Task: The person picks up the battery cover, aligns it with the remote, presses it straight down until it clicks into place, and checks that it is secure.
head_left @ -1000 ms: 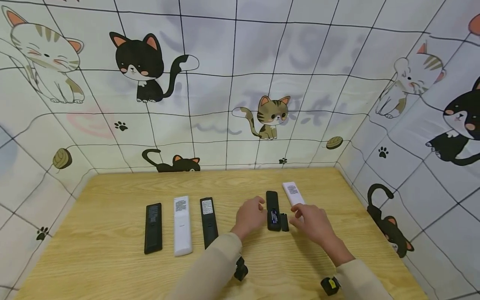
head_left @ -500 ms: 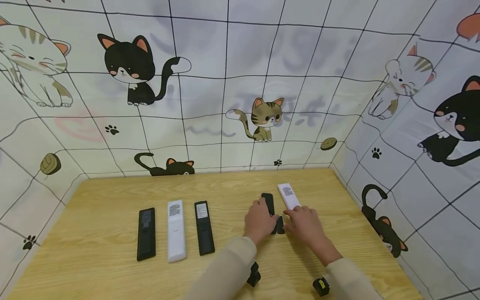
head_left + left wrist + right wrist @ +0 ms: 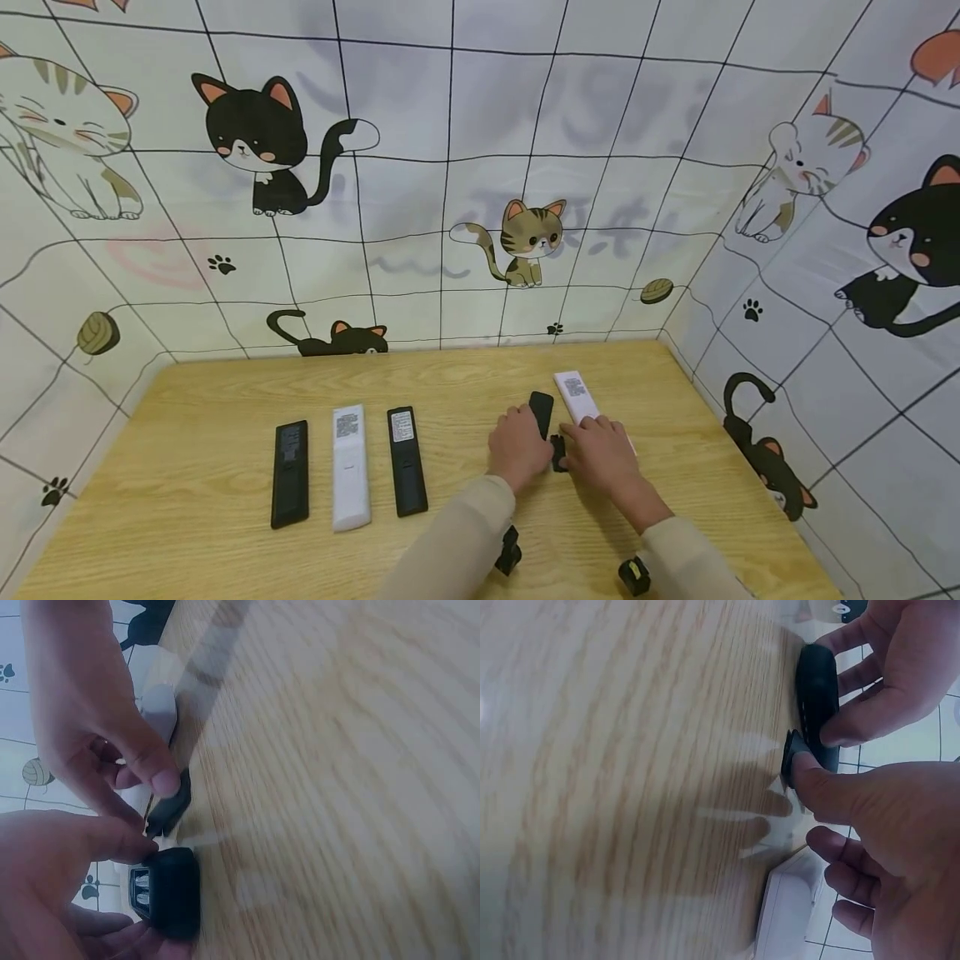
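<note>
Though partly obscured, remote in curled left grip, cover in pinched right grip

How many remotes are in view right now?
5. From left: an all-black remote, a white remote, a white-labelled black remote, an open black remote gripped by the left hand, and another white remote, partly hidden by the right hand.

Smooth plastic remote, wood-grained tabletop

Now grips the black remote with the left hand, a second ago just beside it; with the right hand, pinches the small battery cover, earlier lying free.
</note>
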A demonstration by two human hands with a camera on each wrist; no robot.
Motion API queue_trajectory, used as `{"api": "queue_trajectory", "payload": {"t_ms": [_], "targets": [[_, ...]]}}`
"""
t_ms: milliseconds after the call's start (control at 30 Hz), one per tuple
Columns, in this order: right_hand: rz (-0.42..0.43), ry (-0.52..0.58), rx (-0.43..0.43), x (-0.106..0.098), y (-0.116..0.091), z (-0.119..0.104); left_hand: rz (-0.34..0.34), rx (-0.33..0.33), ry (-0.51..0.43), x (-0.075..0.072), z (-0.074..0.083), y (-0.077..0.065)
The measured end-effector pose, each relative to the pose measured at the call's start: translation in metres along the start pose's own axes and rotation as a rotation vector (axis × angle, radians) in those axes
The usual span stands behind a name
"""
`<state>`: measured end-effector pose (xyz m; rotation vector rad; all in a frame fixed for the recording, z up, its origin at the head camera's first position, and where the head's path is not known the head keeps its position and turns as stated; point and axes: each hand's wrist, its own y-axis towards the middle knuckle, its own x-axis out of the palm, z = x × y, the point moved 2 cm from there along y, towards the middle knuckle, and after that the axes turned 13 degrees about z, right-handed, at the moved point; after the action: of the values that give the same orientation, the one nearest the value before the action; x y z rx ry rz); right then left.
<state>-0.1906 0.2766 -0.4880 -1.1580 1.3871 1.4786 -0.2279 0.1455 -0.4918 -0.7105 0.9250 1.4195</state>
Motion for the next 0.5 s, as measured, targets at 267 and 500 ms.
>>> {"api": "queue_trajectory", "payload": {"t_ms": [267,500], "targets": [[-0.016,0.002,-0.043,0.0010,0.0029,-0.0032,0.002,0.039,0.058,-0.0025,-0.0061,0.0042],[-0.022,0.031,-0.001,0.0013,0.0048,-0.0052,0.009,0.069,0.108,-0.0037,-0.0076,0.0033]]}}
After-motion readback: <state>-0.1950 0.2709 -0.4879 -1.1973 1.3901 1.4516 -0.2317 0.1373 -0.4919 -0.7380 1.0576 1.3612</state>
